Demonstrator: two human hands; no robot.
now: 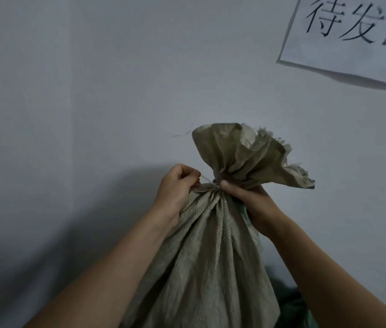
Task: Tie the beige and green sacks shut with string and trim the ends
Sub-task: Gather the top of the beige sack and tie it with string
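Head view. Beige sack (201, 256): upright, centre frame, against wall (92, 91), neck bunched. Left hand (177, 185): fisted, pinching string (207, 179) at neck. Right hand (248, 200): clamped round neck. Green sack (291, 308): lower right, behind, mostly hidden. Paper sign (353, 43): upper right.

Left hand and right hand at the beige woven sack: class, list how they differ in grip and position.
The left hand pinches the thin pale string; the right hand grips the gathered neck of the beige woven sack. The left hand sits beside the neck; the right hand's thumb presses right at the tie. Both are level with the neck, fingers curled.
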